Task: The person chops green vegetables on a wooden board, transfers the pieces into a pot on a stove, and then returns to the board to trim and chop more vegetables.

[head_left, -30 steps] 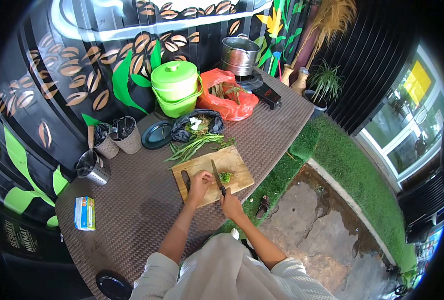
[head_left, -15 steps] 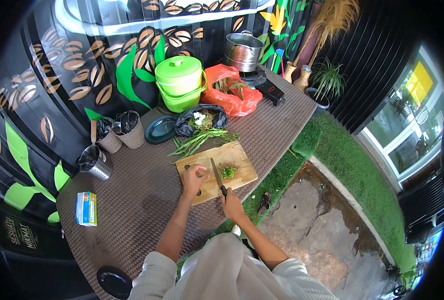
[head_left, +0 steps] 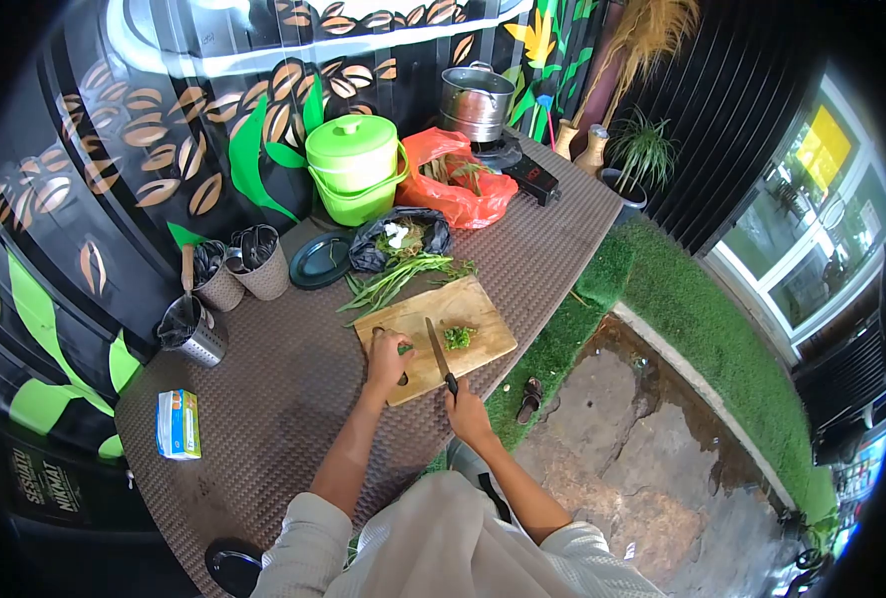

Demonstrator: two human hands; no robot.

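A mural [head_left: 198, 145] backed the woven-textured table [head_left: 278, 389]. The right hand [head_left: 469, 415] clenched a knife [head_left: 440, 354], chopped greens [head_left: 459, 337] beyond; the left hand [head_left: 388, 361] curled, contents unclear.

Pale, textured sleeves [head_left: 308, 543] flank a smooth, greyish-beige draped cloth [head_left: 453, 543].

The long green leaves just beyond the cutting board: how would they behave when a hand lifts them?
The long green leaves look thin, so they are probably light and apt to droop. They lie spread out with no tie visible, so some may slip from the grip.
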